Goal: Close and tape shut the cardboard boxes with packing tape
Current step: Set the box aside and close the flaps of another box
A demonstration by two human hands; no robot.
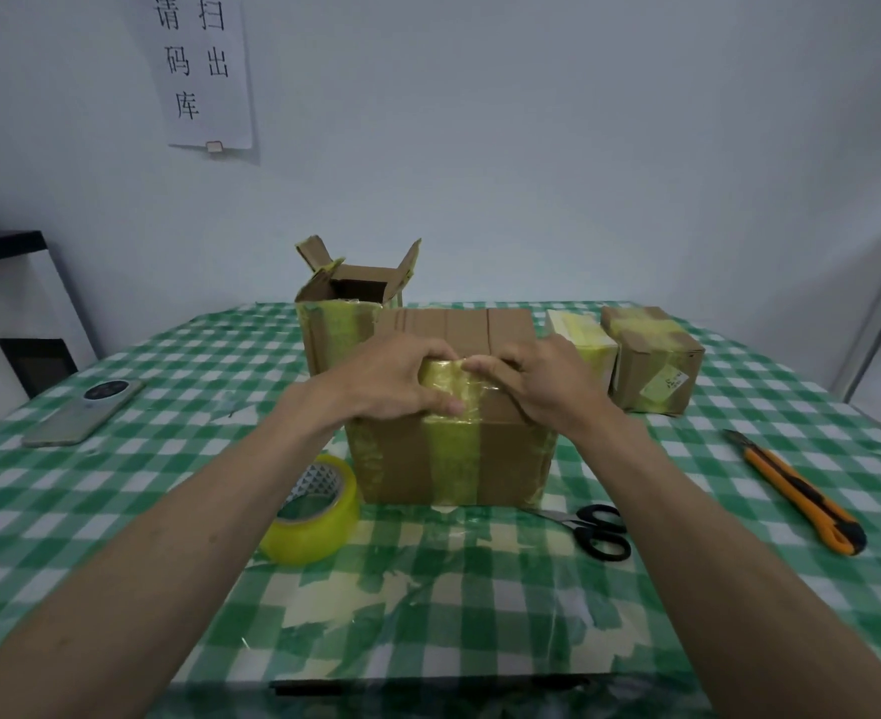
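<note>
Yellowish tape strip (451, 407) runs up the near face and onto the lid of the closed box (454, 422), mid-table on the checked cloth (480, 589). Left hand (397, 381) and right hand (542, 381) curl over the top edge, fingertips pinching and pressing the strip's end. Best to rub outward from centre, flattening wrinkles along the seam. Tape roll (314, 516) sits near-left; open box (347, 303) waits behind.

Four cardboard boxes: one (454, 448) under the hands, one open (345, 308) beyond the left hand (391, 381), two (581, 339) (654, 360) beyond the right hand (547, 381). One tape roll (314, 516), one scissors (596, 529), one knife (801, 495), one phone (85, 412).
</note>
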